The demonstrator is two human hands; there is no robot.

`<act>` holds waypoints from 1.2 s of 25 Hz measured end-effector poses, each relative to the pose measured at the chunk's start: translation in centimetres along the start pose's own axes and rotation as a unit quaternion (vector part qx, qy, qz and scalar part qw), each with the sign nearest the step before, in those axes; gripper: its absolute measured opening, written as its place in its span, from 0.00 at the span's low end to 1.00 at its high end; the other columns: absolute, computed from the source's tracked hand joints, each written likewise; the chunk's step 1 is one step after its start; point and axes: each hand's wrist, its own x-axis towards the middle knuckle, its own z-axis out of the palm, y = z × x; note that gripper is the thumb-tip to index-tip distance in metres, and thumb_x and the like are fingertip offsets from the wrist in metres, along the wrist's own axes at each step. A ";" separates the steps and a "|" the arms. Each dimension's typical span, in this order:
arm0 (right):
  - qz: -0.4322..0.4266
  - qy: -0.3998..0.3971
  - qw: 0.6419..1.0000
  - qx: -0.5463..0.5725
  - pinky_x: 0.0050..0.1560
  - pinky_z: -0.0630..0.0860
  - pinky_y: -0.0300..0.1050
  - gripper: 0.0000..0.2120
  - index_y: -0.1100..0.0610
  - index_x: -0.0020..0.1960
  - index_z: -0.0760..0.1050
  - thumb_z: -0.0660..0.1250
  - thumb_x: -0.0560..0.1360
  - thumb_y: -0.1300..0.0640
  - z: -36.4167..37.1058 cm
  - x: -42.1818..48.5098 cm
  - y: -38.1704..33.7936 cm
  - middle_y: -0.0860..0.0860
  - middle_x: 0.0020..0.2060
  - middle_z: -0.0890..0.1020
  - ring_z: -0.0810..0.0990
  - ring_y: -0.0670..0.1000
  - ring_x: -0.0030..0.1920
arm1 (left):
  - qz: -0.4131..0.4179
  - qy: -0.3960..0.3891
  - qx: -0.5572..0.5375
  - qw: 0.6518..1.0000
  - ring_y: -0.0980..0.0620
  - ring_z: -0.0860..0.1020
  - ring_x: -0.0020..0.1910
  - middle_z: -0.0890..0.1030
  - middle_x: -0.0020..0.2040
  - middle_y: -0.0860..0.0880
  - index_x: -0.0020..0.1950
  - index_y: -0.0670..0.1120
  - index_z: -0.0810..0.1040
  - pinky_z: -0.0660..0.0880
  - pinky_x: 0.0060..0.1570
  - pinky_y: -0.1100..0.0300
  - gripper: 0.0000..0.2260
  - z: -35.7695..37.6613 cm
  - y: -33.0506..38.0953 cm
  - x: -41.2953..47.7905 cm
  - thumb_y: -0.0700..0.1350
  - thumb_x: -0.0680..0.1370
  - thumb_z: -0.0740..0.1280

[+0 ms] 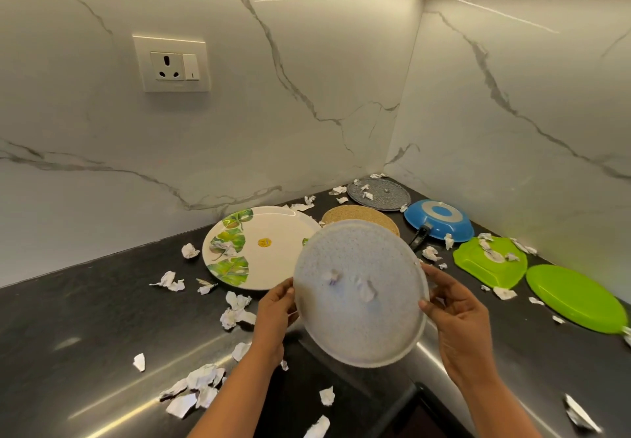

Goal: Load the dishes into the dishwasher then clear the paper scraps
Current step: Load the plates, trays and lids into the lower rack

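— Where's the white plate point(360, 292)?
— Centre of the frame, lifted off the counter point(85, 335) and tilted, its face toward the camera. Two scraps point(365, 289) sit on that face
— And the hands?
— The left hand point(275, 311) grips the rim on the plate's left side, fingers curled round the edge. The right hand point(457, 318) holds the right side, thumb on the rim, fingers curled behind it
— What lies behind it?
— A leaf plate point(269, 250) flat on the counter, left of centre, partly hidden by the held one, with a scrap on its leaves. A tan mat point(358, 217) shows just above the held plate. Back in the corner is a grey plate point(379, 193) with scraps on it
— On the right?
— A blue pan point(438, 220) upside down, its black handle point(419, 238) pointing toward the centre; then a green dish point(488, 261) carrying scraps; then a green plate point(577, 296) at the right edge
— More paper?
— There's loose paper point(201, 383) strewn across the counter, thickest in the lower left. A socket point(172, 63) sits on the wall point(307, 62), upper left
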 end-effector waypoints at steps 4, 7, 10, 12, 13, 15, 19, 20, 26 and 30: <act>-0.027 0.019 0.999 0.016 0.46 0.81 0.42 0.25 0.54 0.54 0.79 0.64 0.67 0.79 0.1 -0.5 0.0 0.49 0.47 0.84 0.81 0.49 0.48 | 0.015 -0.014 -0.023 1.000 0.46 0.79 0.48 0.82 0.51 0.45 0.60 0.45 0.77 0.76 0.48 0.54 0.11 0.0 1.5 0.2 0.40 0.81 0.59; -0.052 0.030 0.998 0.011 0.49 0.80 0.42 0.25 0.54 0.52 0.80 0.64 0.67 0.80 0.1 -1.0 -0.1 0.50 0.49 0.84 0.82 0.49 0.52 | 0.028 -0.040 -0.026 0.998 0.46 0.79 0.51 0.81 0.53 0.47 0.58 0.47 0.76 0.76 0.49 0.54 0.09 0.4 2.4 -0.3 0.41 0.81 0.58; -0.069 0.057 0.996 -0.003 0.51 0.80 0.43 0.27 0.49 0.47 0.83 0.64 0.66 0.80 -0.7 -1.4 -0.2 0.50 0.48 0.85 0.82 0.50 0.51 | 0.051 -0.074 -0.035 0.995 0.44 0.78 0.56 0.80 0.56 0.45 0.57 0.48 0.76 0.76 0.53 0.53 0.09 1.1 2.9 -0.7 0.42 0.81 0.59; -0.071 0.077 0.994 -0.003 0.49 0.80 0.41 0.29 0.46 0.44 0.84 0.65 0.66 0.80 -1.4 -2.0 -0.5 0.48 0.45 0.85 0.82 0.49 0.48 | 0.067 -0.096 -0.039 0.992 0.45 0.78 0.57 0.79 0.57 0.45 0.58 0.48 0.77 0.76 0.54 0.53 0.09 1.7 2.7 -1.1 0.43 0.80 0.61; -0.072 0.090 0.993 -0.005 0.47 0.80 0.40 0.29 0.45 0.43 0.84 0.65 0.66 0.80 -1.8 -2.4 -0.6 0.47 0.43 0.85 0.82 0.48 0.46 | 0.072 -0.104 -0.040 0.991 0.45 0.78 0.57 0.80 0.56 0.45 0.58 0.47 0.77 0.76 0.54 0.52 0.09 2.1 2.6 -1.2 0.43 0.80 0.62; -0.075 0.123 0.989 -0.022 0.45 0.80 0.37 0.29 0.44 0.41 0.84 0.66 0.65 0.79 -2.8 -3.5 -1.0 0.46 0.40 0.85 0.81 0.47 0.42 | 0.075 -0.120 -0.036 0.989 0.44 0.78 0.57 0.80 0.56 0.44 0.59 0.46 0.77 0.77 0.55 0.50 0.10 3.1 2.2 -1.5 0.42 0.79 0.63; -0.073 0.186 0.979 -0.049 0.42 0.78 0.34 0.29 0.43 0.41 0.84 0.66 0.65 0.78 -5.5 -6.4 -1.7 0.46 0.38 0.85 0.80 0.47 0.40 | 0.050 -0.155 -0.035 0.986 0.44 0.78 0.54 0.81 0.53 0.45 0.56 0.45 0.78 0.77 0.53 0.50 0.08 6.2 0.8 -2.9 0.41 0.79 0.63; -0.074 0.202 0.975 -0.053 0.42 0.79 0.34 0.28 0.44 0.41 0.84 0.66 0.66 0.78 -6.3 -7.2 -1.9 0.47 0.38 0.85 0.80 0.47 0.41 | 0.044 -0.168 -0.037 0.984 0.45 0.79 0.52 0.81 0.51 0.46 0.55 0.46 0.78 0.77 0.50 0.52 0.07 7.0 0.5 -3.5 0.41 0.79 0.63; -0.083 0.277 0.954 -0.077 0.41 0.80 0.37 0.24 0.48 0.45 0.84 0.68 0.66 0.76 -10.7 -12.1 -2.7 0.51 0.43 0.85 0.82 0.53 0.45 | 0.026 -0.235 -0.009 0.972 0.46 0.80 0.50 0.82 0.48 0.46 0.53 0.46 0.79 0.78 0.46 0.55 0.07 11.1 -1.5 -6.7 0.40 0.78 0.63; -0.096 0.309 0.943 -0.073 0.42 0.80 0.38 0.26 0.46 0.43 0.84 0.68 0.65 0.77 -13.9 -15.5 -4.0 0.50 0.40 0.85 0.81 0.52 0.41 | 0.007 -0.268 -0.008 0.963 0.44 0.79 0.51 0.81 0.50 0.45 0.54 0.45 0.79 0.78 0.47 0.54 0.07 14.0 -2.4 -9.8 0.40 0.78 0.64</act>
